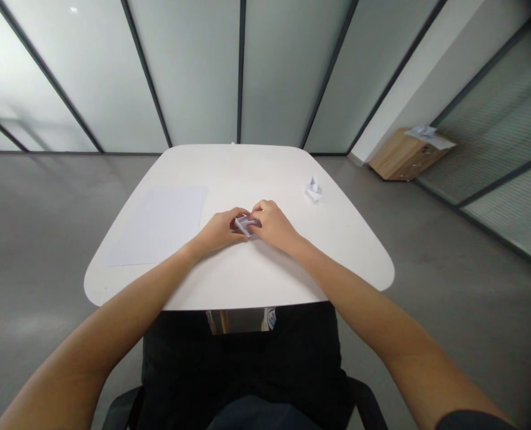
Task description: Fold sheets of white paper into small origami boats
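A small piece of folded white paper (246, 225) sits between my two hands, just above the white table top (247, 280). My left hand (220, 232) pinches its left end, and my right hand (272, 224) holds its right end. The fingers hide much of the fold. To the left lies a flat blank sheet of white paper (157, 224), a little way from my left hand. A small folded paper boat (314, 189) stands up to the right, beyond my right hand and apart from it.
The rounded white table stands on a grey floor, with frosted glass panels behind it. A low wooden cabinet (404, 156) with loose papers (429, 136) on top stands at the far right. My dark-clad lap and a chair's armrests show below the table edge.
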Demonstrator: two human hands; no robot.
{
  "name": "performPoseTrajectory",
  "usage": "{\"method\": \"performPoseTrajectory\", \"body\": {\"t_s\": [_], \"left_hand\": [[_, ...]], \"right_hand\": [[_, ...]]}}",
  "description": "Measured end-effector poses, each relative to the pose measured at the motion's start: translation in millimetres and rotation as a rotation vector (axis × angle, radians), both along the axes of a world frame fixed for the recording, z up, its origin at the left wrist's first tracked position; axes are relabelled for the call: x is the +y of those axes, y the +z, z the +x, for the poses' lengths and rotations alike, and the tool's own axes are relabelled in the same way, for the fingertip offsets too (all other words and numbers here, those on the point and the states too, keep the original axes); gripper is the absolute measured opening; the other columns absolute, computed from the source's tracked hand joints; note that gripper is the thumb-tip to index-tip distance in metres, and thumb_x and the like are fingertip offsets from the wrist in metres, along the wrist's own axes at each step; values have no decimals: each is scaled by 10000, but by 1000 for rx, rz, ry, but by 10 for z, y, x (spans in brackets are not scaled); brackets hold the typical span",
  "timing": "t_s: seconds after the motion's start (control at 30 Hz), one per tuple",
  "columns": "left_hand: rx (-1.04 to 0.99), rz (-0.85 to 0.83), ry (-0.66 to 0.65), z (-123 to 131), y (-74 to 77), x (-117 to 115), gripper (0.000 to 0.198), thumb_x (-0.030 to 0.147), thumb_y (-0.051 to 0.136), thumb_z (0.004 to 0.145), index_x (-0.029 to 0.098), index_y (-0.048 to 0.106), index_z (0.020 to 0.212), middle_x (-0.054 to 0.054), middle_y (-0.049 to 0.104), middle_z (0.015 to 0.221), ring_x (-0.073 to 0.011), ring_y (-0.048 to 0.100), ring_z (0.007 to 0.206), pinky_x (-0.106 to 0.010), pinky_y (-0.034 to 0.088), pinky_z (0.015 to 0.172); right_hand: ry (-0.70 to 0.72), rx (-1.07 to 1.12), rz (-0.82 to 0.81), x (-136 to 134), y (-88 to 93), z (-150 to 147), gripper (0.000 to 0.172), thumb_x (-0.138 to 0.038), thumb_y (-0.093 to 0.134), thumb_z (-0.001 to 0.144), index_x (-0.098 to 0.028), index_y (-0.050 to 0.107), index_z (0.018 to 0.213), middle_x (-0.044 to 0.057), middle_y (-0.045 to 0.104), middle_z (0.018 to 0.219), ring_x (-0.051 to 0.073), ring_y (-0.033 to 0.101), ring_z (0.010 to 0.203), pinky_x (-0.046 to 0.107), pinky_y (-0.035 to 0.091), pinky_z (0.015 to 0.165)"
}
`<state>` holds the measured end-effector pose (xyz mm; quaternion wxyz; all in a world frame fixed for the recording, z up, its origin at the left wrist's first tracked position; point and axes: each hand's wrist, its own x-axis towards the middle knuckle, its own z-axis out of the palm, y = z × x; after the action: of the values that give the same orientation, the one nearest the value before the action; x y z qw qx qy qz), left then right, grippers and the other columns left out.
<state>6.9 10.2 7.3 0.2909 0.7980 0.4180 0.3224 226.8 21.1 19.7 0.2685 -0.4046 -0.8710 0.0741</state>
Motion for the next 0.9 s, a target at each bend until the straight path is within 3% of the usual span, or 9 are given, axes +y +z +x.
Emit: {"method": "performPoseTrajectory", "body": {"t_s": [0.13,0.3,0.43,0.5,0.57,0.63,0.67,0.9], "left_hand": [[-4,11,44,3,17,-37,627,309,885,726,231,655,1304,-39,783,1115,-160,727,791,-290,548,806],[20,46,103,-10,49,-69,516,401,876,753,236,725,1217,-12,800,980,-167,722,774,-272,530,775],[-51,-28,112,-35,56,-46,447,461,846,778,228,777,1153,-13,797,925,-175,714,796,-265,523,756],[-103,-64,134,-51,53,-31,451,469,826,792,217,783,1163,-25,793,911,-179,702,785,-269,519,724],[-143,-81,161,-67,50,-22,464,469,819,792,208,782,1174,-39,790,921,-179,685,767,-272,508,689],[-168,-91,172,-78,54,-21,479,474,826,782,202,778,1174,-43,784,918,-173,662,738,-268,486,659],[-179,-96,172,-82,57,-23,485,482,828,780,196,776,1168,-42,779,907,-169,650,724,-266,473,648],[-268,-93,214,-77,71,-28,457,567,830,788,173,769,1012,-6,707,779,-142,566,651,-258,391,600]], "right_hand": [[-8,-6,-7,6,-13,-28,33,-196,780,873,-214,801,856,92,655,1074,280,551,1082,438,485,978],[-1,30,-53,41,-35,-38,37,-194,794,859,-212,817,882,87,665,1041,266,590,1055,420,493,966],[78,193,-229,90,-36,29,89,-233,736,906,-214,799,966,66,722,1078,206,670,974,365,522,927],[133,289,-341,101,-25,92,217,-323,719,934,-228,762,1124,72,745,1168,204,700,1004,365,536,937],[161,338,-421,92,-8,148,471,-389,790,878,-254,668,1312,85,746,1246,226,717,1053,391,544,954],[151,360,-446,64,13,174,673,-374,850,809,-264,576,1413,88,762,1223,243,731,1055,407,548,958],[139,372,-439,47,24,174,695,-351,852,800,-260,556,1422,82,775,1184,246,737,1045,408,548,958],[99,480,-360,-19,50,86,539,-333,781,851,-257,582,1346,48,801,1060,228,756,975,375,551,946]]}}
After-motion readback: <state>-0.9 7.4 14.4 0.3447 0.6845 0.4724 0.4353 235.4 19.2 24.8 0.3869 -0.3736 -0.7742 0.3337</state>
